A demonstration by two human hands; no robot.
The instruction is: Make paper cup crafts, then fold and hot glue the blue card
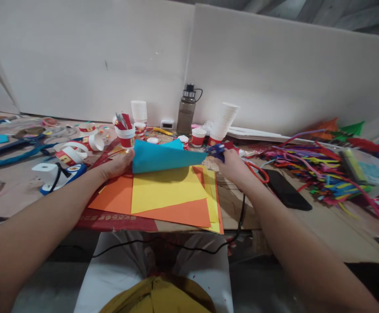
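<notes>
My left hand is closed on the left end of a blue paper sheet. The paper is partly rolled, wide at the left and narrowing to a point at the right. My right hand grips a small dark blue glue gun, its nozzle end by the paper's narrow tip. Whether they touch, I cannot tell. A black cord hangs from the table edge below that hand and crosses above my lap. Beneath the blue paper lie a yellow sheet and orange sheets.
Paper cups stand behind the sheets, with a stack at right and a cup of sticks at left. A bottle rises near the wall. Red-handled scissors, a phone and colourful pipe cleaners lie rightward; a white-and-blue device sits left.
</notes>
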